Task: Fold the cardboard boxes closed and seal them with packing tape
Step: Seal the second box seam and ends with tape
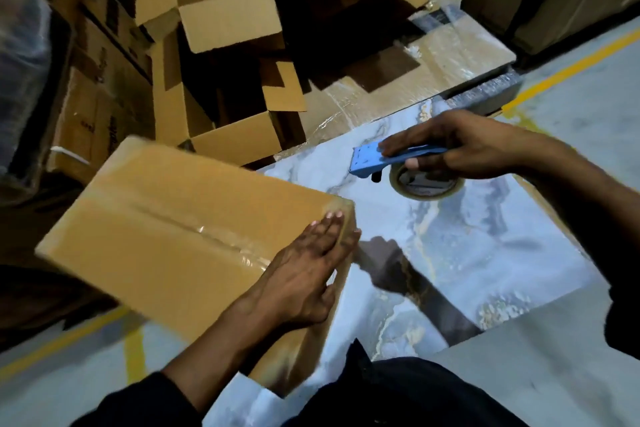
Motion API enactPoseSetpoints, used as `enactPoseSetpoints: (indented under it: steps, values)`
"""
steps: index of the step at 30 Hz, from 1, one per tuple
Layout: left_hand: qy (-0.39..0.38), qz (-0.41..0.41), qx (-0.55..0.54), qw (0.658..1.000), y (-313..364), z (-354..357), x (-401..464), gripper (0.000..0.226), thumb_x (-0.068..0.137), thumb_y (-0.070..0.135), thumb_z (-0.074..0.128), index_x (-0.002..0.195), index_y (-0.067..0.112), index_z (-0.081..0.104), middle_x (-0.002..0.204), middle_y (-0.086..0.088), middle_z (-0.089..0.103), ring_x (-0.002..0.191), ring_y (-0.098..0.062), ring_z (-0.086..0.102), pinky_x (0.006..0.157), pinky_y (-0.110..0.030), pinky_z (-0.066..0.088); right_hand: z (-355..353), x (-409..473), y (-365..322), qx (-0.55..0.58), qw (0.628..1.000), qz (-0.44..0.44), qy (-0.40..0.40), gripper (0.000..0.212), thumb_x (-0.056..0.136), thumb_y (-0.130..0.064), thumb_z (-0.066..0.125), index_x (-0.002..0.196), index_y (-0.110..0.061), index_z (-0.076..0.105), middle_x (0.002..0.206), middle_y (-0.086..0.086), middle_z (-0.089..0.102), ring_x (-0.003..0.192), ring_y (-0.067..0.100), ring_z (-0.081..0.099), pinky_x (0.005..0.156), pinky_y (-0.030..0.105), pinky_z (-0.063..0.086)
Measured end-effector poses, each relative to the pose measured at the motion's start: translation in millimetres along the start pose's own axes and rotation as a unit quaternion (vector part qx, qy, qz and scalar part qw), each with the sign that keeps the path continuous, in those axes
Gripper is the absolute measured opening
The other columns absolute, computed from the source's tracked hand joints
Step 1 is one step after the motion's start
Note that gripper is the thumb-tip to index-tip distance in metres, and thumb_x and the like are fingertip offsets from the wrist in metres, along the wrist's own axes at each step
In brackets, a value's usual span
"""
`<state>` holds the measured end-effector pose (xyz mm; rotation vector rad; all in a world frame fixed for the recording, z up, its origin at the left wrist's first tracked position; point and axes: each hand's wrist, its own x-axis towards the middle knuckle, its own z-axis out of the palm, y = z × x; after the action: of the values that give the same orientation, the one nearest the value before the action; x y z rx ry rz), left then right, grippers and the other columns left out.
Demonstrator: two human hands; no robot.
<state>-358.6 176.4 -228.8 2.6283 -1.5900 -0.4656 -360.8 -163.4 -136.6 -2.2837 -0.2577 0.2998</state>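
Head view shows my left hand (304, 270) flat on the taped box (180, 225) overhanging the marble slab's (485, 246) left edge, right hand (464, 146) gripping the tape dispenser (391, 159) farther right; unsupported, that box could tip off.

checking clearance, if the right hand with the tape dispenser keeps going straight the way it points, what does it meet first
The right hand points its blue tape dispenser leftward over the marble-patterned table. The first thing in that line looks like the open cardboard boxes behind the table edge, though depth is unclear.
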Motion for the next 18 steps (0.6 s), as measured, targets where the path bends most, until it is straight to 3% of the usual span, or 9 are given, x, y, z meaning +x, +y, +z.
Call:
enactPoseSetpoints:
  steps: [5,7,9,10,11,13,15,16,18]
  values:
    - [-0.007,0.078,-0.049,0.996,-3.3,-2.6,-15.7,0.097,0.081,0.030,0.055,0.168,0.014,0.016,0.175,-0.011,0.002,0.163,-0.020,0.000,0.130,-0.031,-0.008,1.2,7.6,-37.3,0.020,0.999,-0.030,-0.023,0.037,0.095,-0.015,0.072,0.130,-0.028,0.072,0.136,-0.018,0.066,0.129,-0.001,0.059,0.114,0.037,0.047]
    - [0.000,0.079,-0.099,0.992,-2.9,-5.4,-31.6,0.091,0.082,0.026,0.062,0.166,0.016,0.026,0.174,-0.004,0.013,0.161,-0.012,0.008,0.131,-0.032,0.000,9.4,8.9,-57.8,0.021,0.998,-0.046,-0.038,0.039,0.095,-0.014,0.071,0.131,-0.029,0.071,0.136,-0.020,0.065,0.129,-0.002,0.058,0.114,0.035,0.047]
    - [0.040,0.009,-0.218,0.975,2.7,-6.3,-46.9,0.071,0.089,0.023,0.072,0.157,0.023,0.048,0.165,0.007,0.039,0.151,-0.001,0.033,0.129,-0.029,0.020,18.4,9.0,-80.7,0.015,0.997,-0.064,-0.046,0.040,0.095,-0.013,0.071,0.132,-0.030,0.071,0.137,-0.020,0.065,0.130,-0.004,0.056,0.112,0.031,0.048]
    - [0.094,-0.055,-0.327,0.939,7.9,-6.5,-55.2,0.056,0.092,0.020,0.075,0.146,0.023,0.061,0.153,0.007,0.057,0.140,-0.002,0.050,0.123,-0.033,0.036,24.9,9.2,-93.1,0.010,0.996,-0.077,-0.049,0.040,0.095,-0.012,0.071,0.132,-0.030,0.070,0.138,-0.020,0.064,0.131,-0.004,0.056,0.111,0.029,0.048]
    - [0.170,-0.125,-0.452,0.867,13.3,-6.2,-61.2,0.041,0.094,0.016,0.075,0.134,0.020,0.072,0.136,0.003,0.071,0.127,-0.010,0.065,0.114,-0.041,0.049,32.7,8.5,-105.7,0.009,0.994,-0.093,-0.053,0.041,0.095,-0.012,0.071,0.132,-0.030,0.070,0.138,-0.021,0.064,0.131,-0.005,0.055,0.110,0.026,0.048]
    - [0.307,-0.238,-0.668,0.635,20.0,-8.0,-75.7,0.024,0.095,0.013,0.072,0.117,0.008,0.077,0.113,-0.011,0.079,0.113,-0.036,0.073,0.101,-0.052,0.056,49.7,7.7,-131.0,0.008,0.990,-0.126,-0.063,0.041,0.095,-0.012,0.071,0.132,-0.030,0.070,0.138,-0.022,0.063,0.131,-0.004,0.055,0.107,0.022,0.049]
    - [0.303,-0.277,-0.817,0.404,20.3,-12.7,-89.8,0.036,0.098,0.033,0.063,0.117,0.004,0.074,0.118,-0.021,0.076,0.118,-0.044,0.068,0.104,-0.053,0.051,66.5,9.2,-154.0,0.002,0.985,-0.152,-0.082,0.042,0.095,-0.012,0.070,0.133,-0.029,0.069,0.140,-0.022,0.062,0.132,-0.004,0.055,0.103,0.017,0.049]
    - [0.276,-0.273,-0.863,0.322,19.1,-13.2,-100.7,0.048,0.097,0.045,0.059,0.116,0.003,0.074,0.124,-0.023,0.073,0.119,-0.043,0.067,0.107,-0.053,0.048,77.3,11.5,-165.4,-0.008,0.981,-0.167,-0.097,0.043,0.095,-0.010,0.071,0.134,-0.028,0.069,0.141,-0.020,0.062,0.132,-0.004,0.054,0.102,0.015,0.048]
    - [0.267,-0.232,-0.911,0.212,17.0,-12.3,-126.2,0.061,0.092,0.056,0.059,0.111,0.000,0.077,0.128,-0.024,0.070,0.115,-0.042,0.069,0.105,-0.052,0.051,99.9,19.2,-188.6,-0.043,0.971,-0.193,-0.133,0.045,0.095,-0.008,0.072,0.135,-0.029,0.068,0.143,-0.019,0.061,0.132,-0.001,0.054,0.104,0.017,0.048]
